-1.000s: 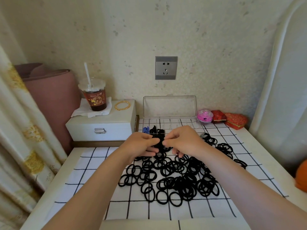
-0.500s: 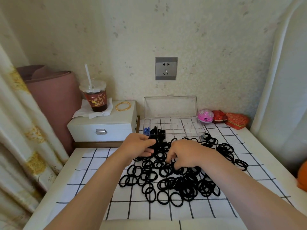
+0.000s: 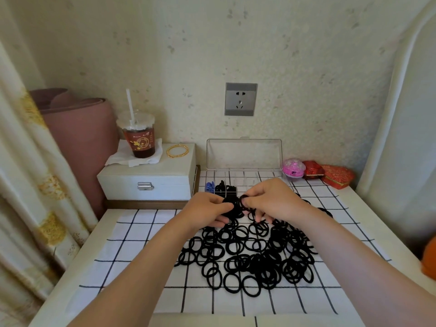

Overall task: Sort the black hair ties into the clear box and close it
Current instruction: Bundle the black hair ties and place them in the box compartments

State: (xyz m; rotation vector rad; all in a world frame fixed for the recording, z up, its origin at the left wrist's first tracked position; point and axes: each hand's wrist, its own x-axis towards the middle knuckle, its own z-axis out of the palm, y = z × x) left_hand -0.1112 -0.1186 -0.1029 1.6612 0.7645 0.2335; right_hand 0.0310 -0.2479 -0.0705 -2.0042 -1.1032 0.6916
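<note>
A big heap of black hair ties (image 3: pixel 250 258) lies on the white checked cloth. Behind it stands the clear box (image 3: pixel 244 154), lid upright against the wall, with some black ties (image 3: pixel 225 188) and blue ones in its left compartments. My left hand (image 3: pixel 207 210) grips a bundle of black ties (image 3: pixel 232 208) just in front of the box. My right hand (image 3: pixel 271 200) pinches one black tie (image 3: pixel 244 200) and holds it against that bundle. The box's front edge is hidden behind my hands.
A white jewellery case (image 3: pixel 146 182) at the back left carries a drink cup with straw (image 3: pixel 139 138) and a gold bangle (image 3: pixel 177 151). Pink and red trinket boxes (image 3: pixel 313 172) sit at the back right. A curtain hangs at left; something orange (image 3: pixel 429 260) shows at the right edge.
My right hand dipped to the heap half a second ago, then rose back to my left hand with a tie. My left hand kept the bundle almost still.
</note>
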